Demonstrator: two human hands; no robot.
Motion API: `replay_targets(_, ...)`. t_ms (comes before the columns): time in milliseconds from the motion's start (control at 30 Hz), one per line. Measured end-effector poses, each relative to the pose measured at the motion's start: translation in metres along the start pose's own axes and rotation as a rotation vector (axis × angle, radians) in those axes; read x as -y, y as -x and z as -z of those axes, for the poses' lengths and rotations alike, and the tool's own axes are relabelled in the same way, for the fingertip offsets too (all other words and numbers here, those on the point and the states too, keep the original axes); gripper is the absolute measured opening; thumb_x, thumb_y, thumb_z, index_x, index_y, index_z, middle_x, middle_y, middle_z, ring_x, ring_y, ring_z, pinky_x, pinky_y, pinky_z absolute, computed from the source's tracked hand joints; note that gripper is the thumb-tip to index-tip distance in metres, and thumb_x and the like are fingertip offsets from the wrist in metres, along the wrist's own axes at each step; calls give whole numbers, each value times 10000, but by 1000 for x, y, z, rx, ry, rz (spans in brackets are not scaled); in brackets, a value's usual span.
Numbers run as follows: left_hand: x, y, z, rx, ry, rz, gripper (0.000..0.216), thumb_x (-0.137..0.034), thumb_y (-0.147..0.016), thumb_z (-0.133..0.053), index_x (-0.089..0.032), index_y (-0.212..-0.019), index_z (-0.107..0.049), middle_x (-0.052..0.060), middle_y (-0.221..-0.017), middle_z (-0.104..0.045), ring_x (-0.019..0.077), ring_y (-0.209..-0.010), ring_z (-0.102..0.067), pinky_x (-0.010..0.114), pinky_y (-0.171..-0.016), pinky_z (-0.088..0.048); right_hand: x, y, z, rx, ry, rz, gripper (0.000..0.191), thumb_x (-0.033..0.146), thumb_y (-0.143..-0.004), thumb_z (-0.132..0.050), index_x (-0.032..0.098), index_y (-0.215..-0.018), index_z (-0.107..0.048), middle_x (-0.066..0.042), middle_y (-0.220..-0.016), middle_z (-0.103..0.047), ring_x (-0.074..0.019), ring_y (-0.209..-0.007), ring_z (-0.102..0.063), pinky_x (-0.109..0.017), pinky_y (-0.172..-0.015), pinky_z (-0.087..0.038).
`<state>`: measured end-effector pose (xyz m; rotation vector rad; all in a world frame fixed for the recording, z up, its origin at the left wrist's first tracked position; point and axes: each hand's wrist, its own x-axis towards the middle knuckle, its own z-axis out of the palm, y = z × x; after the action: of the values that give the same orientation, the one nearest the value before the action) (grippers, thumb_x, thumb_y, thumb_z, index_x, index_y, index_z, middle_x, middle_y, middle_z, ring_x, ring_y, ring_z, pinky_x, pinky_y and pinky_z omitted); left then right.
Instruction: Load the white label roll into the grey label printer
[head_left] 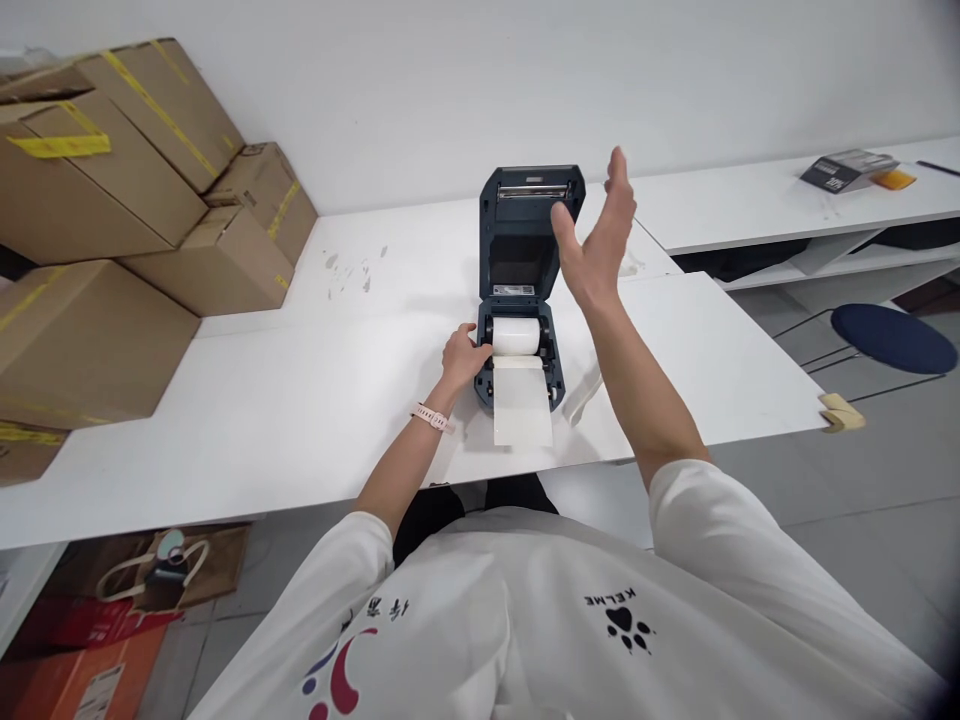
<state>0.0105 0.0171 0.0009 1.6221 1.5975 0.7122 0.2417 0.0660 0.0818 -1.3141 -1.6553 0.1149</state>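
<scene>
A dark label printer (556,345) stands on the white table with its lid (523,235) raised. Inside it sits a white label roll (516,335), and a strip of label paper (523,405) hangs out over the front. My left hand (461,357) rests at the printer's left side, fingers apart, the thumb by the roll's edge. Raised in the air at the right of the lid is my right hand (600,235), its fingers stretched out and nothing in it. A loose curled white strip (583,400) lies on the table right of the printer.
Stacked cardboard boxes (97,330) fill the table's left end. A white wall (420,100) rises behind. On the right are a shelf unit (750,225) with a small dark box (844,172) on top, a round blue stool (894,338), and a padded table corner (841,412).
</scene>
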Motion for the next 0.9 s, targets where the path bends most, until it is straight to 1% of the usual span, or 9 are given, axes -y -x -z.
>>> replay_targets(67, 0, -3, -1, 3, 15, 9, 510, -238, -745, -666, -185, -1252, -654, 91, -974, -700, 274, -949, -646, 344, -784, -445, 17, 23, 4, 112, 69, 11, 771, 723, -984, -381, 302, -1624, -287, -81, -1589, -459, -404, -1550, -300, -612, -1250, -301)
replay_targets(167, -1, -8, -4, -32, 19, 3, 381, -164, -697, -673, -196, -1075, -715, 55, -827, -682, 263, -899, -649, 333, -777, -434, 34, 51, -7, 534, 248, 12, 656, 579, -910, -623, 233, -1462, -540, -137, -1410, -625, -423, -1361, -529, -584, -1118, -456)
replay_targets(267, -1, -11, -9, -49, 11, -2, 335, -120, -683, -638, -200, -995, -731, 24, -713, -629, 242, -813, -632, 325, -735, -414, 35, 58, -32, 896, 473, -3, 733, 393, -788, -778, 179, -1446, -536, -192, -1420, -628, -440, -1324, -561, -575, -1099, -450)
replay_targets(367, 2, -11, -12, -57, 53, 9, 369, -121, -686, -615, -194, -1025, -739, 6, -669, -596, 213, -729, -596, 314, -689, -395, 31, 51, -51, 997, 567, -28, 804, 327, -735, -803, 136, -1456, -504, -221, -1390, -640, -431, -1288, -597, -547, -1073, -464)
replay_targets(433, 4, -10, -13, -59, 91, 17, 403, -127, -684, -617, -187, -1062, -743, 0, -667, -595, 196, -698, -579, 304, -671, -392, 29, 43, -48, 1031, 502, -40, 805, 345, -702, -816, 156, -1430, -529, -192, -1360, -662, -415, -1253, -621, -522, -1041, -492)
replay_targets(567, 7, -9, -14, -66, 125, 3, 453, -143, -696, -618, -166, -1131, -741, 6, -699, -615, 185, -692, -567, 299, -665, -400, 27, 36, 1, 988, 36, -43, 815, 418, -627, -865, 225, -1366, -581, -108, -1362, -660, -362, -1228, -630, -475, -1035, -527)
replay_targets(733, 8, -8, -16, -62, 168, 3, 504, -163, -716, -608, -154, -1207, -721, 2, -710, -604, 175, -675, -545, 300, -667, -410, -2, 40, 78, 626, -336, -220, 903, 429, -584, -907, 294, -1409, -568, -60, -1342, -669, -358, -1204, -638, -460, -996, -565)
replay_targets(800, 9, -8, -16, -60, 191, 7, 514, -164, -714, -606, -151, -1216, -717, -5, -699, -589, 171, -664, -537, 299, -662, -407, -30, 41, 91, 484, -387, -333, 912, 382, -585, -899, 287, -1426, -559, -65, -1276, -694, -345, -1156, -664, -456, -983, -569)
replay_targets(900, 9, -8, -17, -67, 212, 17, 505, -164, -706, -614, -163, -1199, -726, -14, -674, -573, 168, -656, -531, 299, -671, -410, -80, 41, 89, 299, -430, -481, 874, 286, -545, -865, 254, -1368, -572, -73, -1205, -704, -316, -1146, -667, -445, -1007, -555)
